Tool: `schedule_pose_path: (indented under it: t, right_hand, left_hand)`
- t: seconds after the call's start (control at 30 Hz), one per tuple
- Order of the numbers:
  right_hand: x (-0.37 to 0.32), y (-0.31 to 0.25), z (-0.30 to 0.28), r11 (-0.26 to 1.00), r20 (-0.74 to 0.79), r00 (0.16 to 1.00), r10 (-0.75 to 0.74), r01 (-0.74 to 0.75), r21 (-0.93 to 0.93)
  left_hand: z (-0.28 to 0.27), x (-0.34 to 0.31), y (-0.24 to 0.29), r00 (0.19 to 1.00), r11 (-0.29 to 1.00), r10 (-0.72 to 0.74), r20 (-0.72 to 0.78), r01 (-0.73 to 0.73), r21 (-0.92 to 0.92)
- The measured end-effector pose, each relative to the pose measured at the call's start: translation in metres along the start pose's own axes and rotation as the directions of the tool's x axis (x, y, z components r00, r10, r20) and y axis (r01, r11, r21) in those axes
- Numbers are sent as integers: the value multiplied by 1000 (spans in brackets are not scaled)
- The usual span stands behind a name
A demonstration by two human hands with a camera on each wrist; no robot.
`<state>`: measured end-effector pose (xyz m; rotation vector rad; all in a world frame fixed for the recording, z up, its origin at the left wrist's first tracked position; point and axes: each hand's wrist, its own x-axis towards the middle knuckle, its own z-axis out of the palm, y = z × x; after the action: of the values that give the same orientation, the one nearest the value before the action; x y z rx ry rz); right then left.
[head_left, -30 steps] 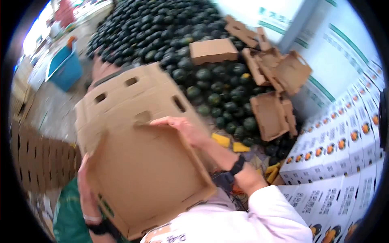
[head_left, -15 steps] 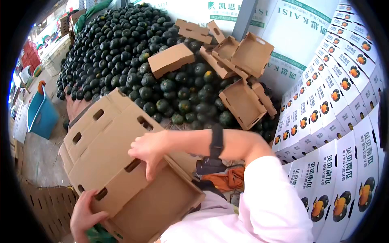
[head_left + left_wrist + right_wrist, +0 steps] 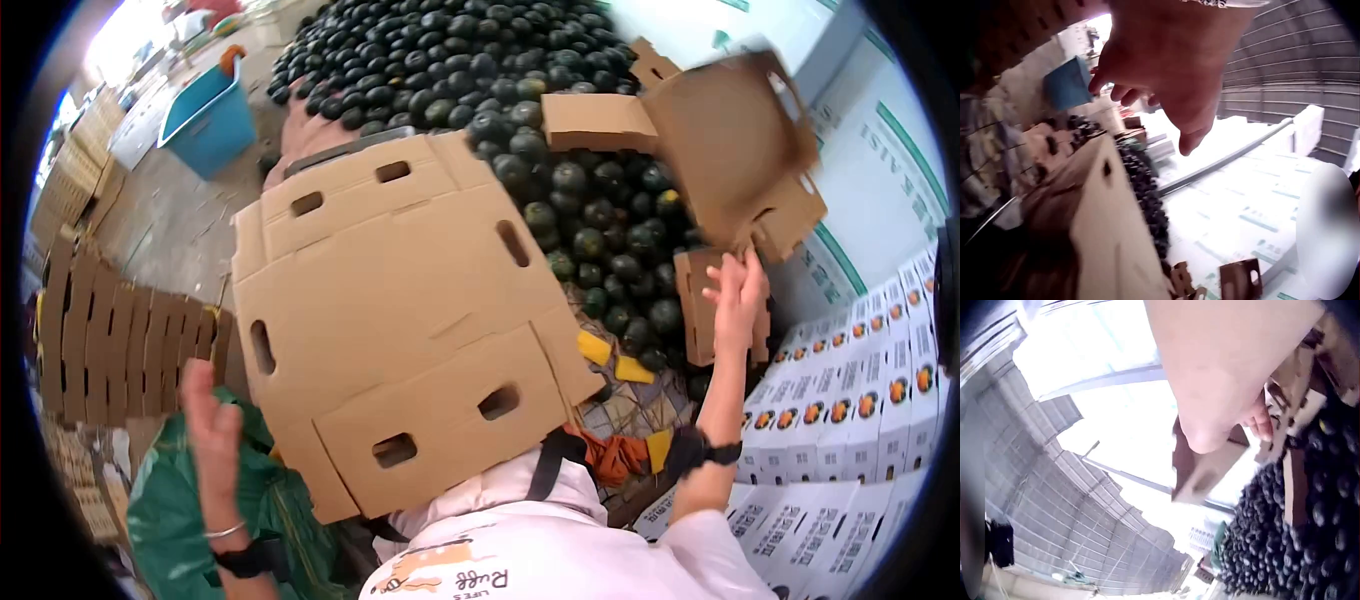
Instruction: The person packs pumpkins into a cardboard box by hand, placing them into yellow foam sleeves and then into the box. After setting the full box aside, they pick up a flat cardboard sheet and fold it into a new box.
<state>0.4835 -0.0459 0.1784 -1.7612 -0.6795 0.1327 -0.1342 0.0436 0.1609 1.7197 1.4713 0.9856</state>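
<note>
A blurred, folded cardboard tray (image 3: 735, 140) is tilted above the loose cartons at upper right in the head view. Just below its lower corner is my right hand (image 3: 735, 300), fingers extended and spread; whether the fingertips touch it, I cannot tell. The right wrist view has the tray (image 3: 1207, 465) beyond my right hand (image 3: 1222, 406). Flat cardboard with oval slots (image 3: 400, 290) lies in front of my body. My left hand (image 3: 212, 435) is raised off its left side, holding nothing. Spread fingers show on my left hand (image 3: 1166, 75) in the left wrist view.
Dark green round produce (image 3: 440, 60) is heaped ahead, with a cardboard box (image 3: 598, 120) on it. White printed cartons (image 3: 850, 385) are stacked at right. Brown cartons (image 3: 125, 345) stand at left, beside a green sack (image 3: 180, 510). Farther off is a blue bin (image 3: 210, 125).
The folded tray has gone from in front of my body to the upper right. My right hand has reached out that way, and my left hand has come off the cardboard.
</note>
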Motion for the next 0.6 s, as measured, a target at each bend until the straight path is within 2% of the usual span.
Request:
schedule_pose_path:
  t: [0.03,0.07,0.1,0.13,0.17,0.2,0.23,0.27,0.3,0.33,0.37,0.4,0.43,0.5,0.53,0.6]
  right_hand:
    - [3,51,12,991,249,963,-104,122,-57]
    - [-15,61,33,998,434,901,9,20,-62]
    - [-33,70,54,992,597,793,122,-73,-106]
    - [-53,64,77,976,633,756,171,-42,-213]
    - [-62,62,93,975,723,669,172,-9,-223]
    - [-71,61,109,974,803,571,171,26,-225]
    - [-82,20,112,983,859,500,109,72,-167]
    - [-86,-6,107,959,833,538,126,149,-241]
    - [-93,-21,113,929,823,553,127,224,-294]
    - [-99,-18,117,844,811,582,-49,458,-278]
    - [-109,-13,119,704,792,564,-234,660,-262]
    - [-117,-11,123,519,760,502,-414,816,-256]
    - [-124,-25,126,411,776,448,-444,871,-268]
    - [-140,-60,126,180,795,346,-497,938,-296]
    - [-144,-64,130,128,817,248,-520,969,-212]
    - [-148,-43,151,155,857,114,-502,987,-40]
  left_hand:
    - [18,-15,-18,996,994,-77,36,74,78]
    - [45,-22,-19,985,948,-149,87,167,-270]
    - [62,-26,-18,966,930,-239,102,258,-261]
    - [70,-28,-13,976,913,-197,94,218,-345]
    - [80,-30,-9,984,884,-156,84,177,-432]
    - [82,-32,0,986,896,-146,76,165,-413]
    - [79,-33,16,989,908,-136,62,149,-392]
    - [78,-33,28,991,920,-129,39,134,-367]
    - [77,-35,37,999,997,-7,48,11,-80]
    - [83,-34,50,989,970,105,101,-124,211]
    - [88,-32,62,965,841,183,186,-252,479]
    - [102,-29,73,943,799,223,246,-321,509]
    - [114,-26,76,916,751,256,308,-389,533]
    - [122,-14,65,899,722,236,368,-416,553]
    - [122,-10,60,890,708,226,396,-429,560]
    - [113,-3,55,847,667,242,474,-499,553]
